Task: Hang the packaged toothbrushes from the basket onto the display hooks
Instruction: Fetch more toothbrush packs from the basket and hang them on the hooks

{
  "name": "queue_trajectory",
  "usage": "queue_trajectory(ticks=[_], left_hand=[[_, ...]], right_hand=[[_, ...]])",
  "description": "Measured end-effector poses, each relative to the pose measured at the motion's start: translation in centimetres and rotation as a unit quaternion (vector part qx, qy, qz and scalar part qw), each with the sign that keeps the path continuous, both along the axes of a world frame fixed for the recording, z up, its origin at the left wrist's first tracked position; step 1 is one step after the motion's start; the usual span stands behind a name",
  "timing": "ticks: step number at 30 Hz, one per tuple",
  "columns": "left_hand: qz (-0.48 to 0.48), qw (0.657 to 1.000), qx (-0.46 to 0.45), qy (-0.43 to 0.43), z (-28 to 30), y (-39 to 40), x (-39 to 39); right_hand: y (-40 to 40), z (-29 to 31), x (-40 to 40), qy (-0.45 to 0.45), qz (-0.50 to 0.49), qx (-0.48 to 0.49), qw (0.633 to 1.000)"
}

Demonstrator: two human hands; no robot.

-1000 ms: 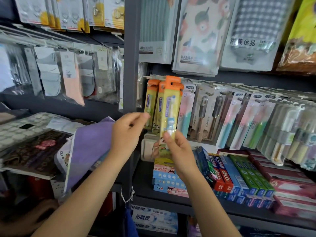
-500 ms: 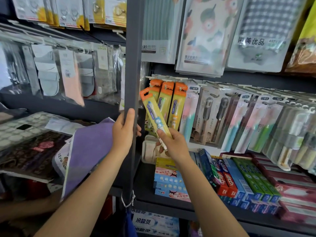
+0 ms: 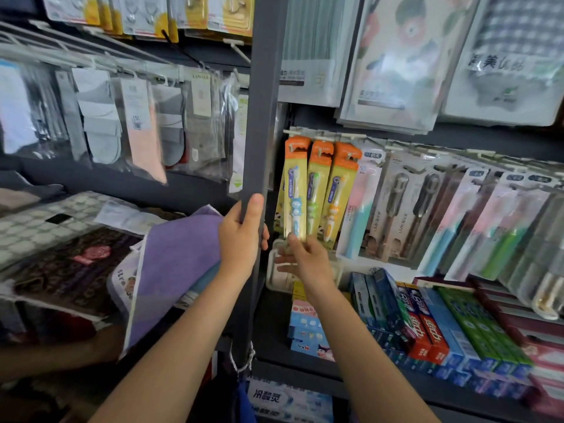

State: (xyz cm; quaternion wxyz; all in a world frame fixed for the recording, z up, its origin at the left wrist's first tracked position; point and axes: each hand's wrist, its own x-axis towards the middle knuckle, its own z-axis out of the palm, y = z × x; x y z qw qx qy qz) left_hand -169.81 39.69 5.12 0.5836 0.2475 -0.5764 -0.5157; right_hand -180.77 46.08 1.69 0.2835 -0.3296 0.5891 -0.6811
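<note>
- Right now the right hand (image 3: 305, 257) pinches the bottom edge of a yellow toothbrush pack (image 3: 294, 190) with a blue brush inside; its orange header sits up at the display hook (image 3: 297, 134), leftmost of three alike packs
- left hand (image 3: 242, 236) wraps the grey shelf upright (image 3: 262, 117), thumb on the front face, fingers behind; it grips the post only, no pack in it
- whether the pack's hang hole is fully over the hook I cannot tell; the header is small and a bit blurred; my guess is it is hung or nearly so
- neighbours: green-brush pack (image 3: 316, 193) and orange-brush pack (image 3: 338, 196) just beside it, touching edge to edge; pink and teal toothbrush packs (image 3: 360, 209) further right
- basket not in view
- risk: letting go before the hole is seated; pack would drop toward the white tray (image 3: 274, 277) and toothpaste boxes (image 3: 421, 325) below
- risk: pulling the bottom edge outward could lever the header off the hook tip
- risk: sideways nudge would swing the two neighbour packs; they hang loose and tight together
- risk: upright blocks part of the left edge; a misjudged reach could snag the pack on it
</note>
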Motion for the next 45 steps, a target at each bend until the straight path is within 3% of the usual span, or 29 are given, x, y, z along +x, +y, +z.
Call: queue_trajectory(ticks=[11, 13, 15, 17, 18, 20, 22, 24, 28, 33, 40, 45], left_hand=[[0.004, 1.0, -0.01, -0.017, 0.3, 0.9, 0.5], [0.052, 0.997, -0.04, -0.045, -0.1, 1.6, 1.1], [0.179, 0.972, -0.144, -0.057, -0.5, 2.9, 1.9], [0.265, 0.908, -0.322, -0.037, -1.1, 5.0, 2.1], [0.254, 0.883, -0.393, -0.041, -1.5, 5.8, 1.6], [0.166, 0.877, -0.438, -0.107, -2.2, 6.6, -0.1], [0.078, 0.911, -0.362, -0.183, -1.8, 6.4, -2.0], [0.064, 0.938, -0.276, -0.201, -1.3, 5.3, -3.7], [0.096, 0.964, -0.202, -0.146, 2.2, 2.8, -6.3], [0.081, 0.985, -0.085, -0.123, 5.3, -0.6, -8.6], [0.013, 0.995, -0.058, -0.086, 6.3, -2.2, -9.9], [0.019, 0.995, -0.06, -0.082, 6.1, -2.4, -10.1]], right_hand=[[-1.0, -0.5, 0.0, -0.022, 0.018, 0.084, 0.996], [-0.2, -0.9, -0.9, -0.024, 0.011, 0.096, 0.995], [0.7, -1.4, -2.2, -0.035, -0.006, 0.094, 0.995], [1.6, -1.8, -3.4, -0.042, -0.023, 0.089, 0.995], [2.0, -1.9, -3.8, -0.044, -0.027, 0.08, 0.995], [2.7, -1.7, -4.2, -0.033, -0.03, 0.057, 0.997], [3.4, -1.0, -4.2, -0.002, -0.047, 0.026, 0.999], [3.9, 0.1, -4.3, 0.041, -0.073, -0.018, 0.996], [4.2, 2.9, -5.2, 0.202, -0.099, -0.081, 0.971], [3.0, 5.3, -6.4, 0.331, -0.073, -0.068, 0.938], [1.7, 6.8, -6.6, 0.336, -0.052, -0.053, 0.939], [1.6, 7.0, -6.7, 0.337, -0.045, -0.052, 0.939]])
